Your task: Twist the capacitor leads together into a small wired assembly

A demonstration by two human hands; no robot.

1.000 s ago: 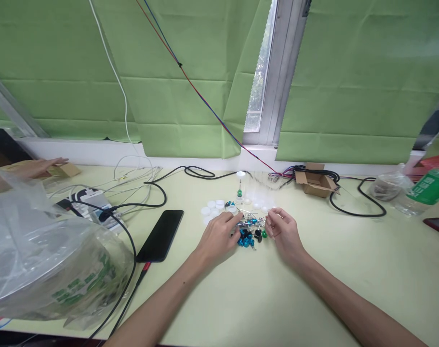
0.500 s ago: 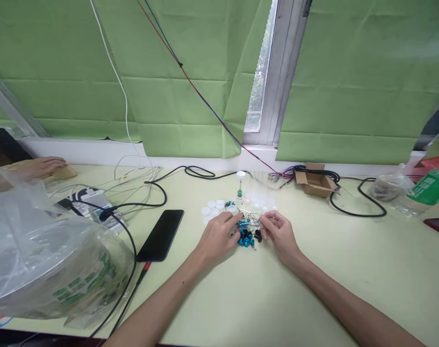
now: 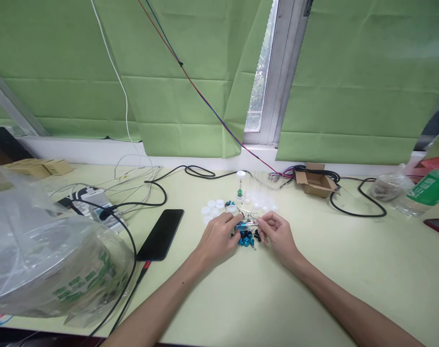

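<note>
Between the fingers of my left hand (image 3: 217, 235) lies a small clear tube (image 3: 246, 225) with something blue inside. My right hand (image 3: 277, 232) pinches a thin metal rod (image 3: 254, 222) at the tube's right end. Whether the rod reaches inside the tube is too small to tell. Just below, on the table, sits a pile of shiny blue and black small parts (image 3: 246, 240). More thin metal pieces lie behind the tube. Beyond my hands stands an upright clear tube with a white lid and a green piece (image 3: 240, 193) in it.
White round caps (image 3: 212, 204) lie behind my left hand, with clear tubes (image 3: 264, 195) further right. A black phone (image 3: 161, 234) and a large plastic-wrapped bundle (image 3: 60, 270) are at left. Cables run along the back to an open cardboard box (image 3: 315, 183). A bottle (image 3: 425, 193) is at right.
My right hand has moved slightly left, bringing the metal rod closer to my left hand. Another person's hand at far left has gone from the small boxes.
</note>
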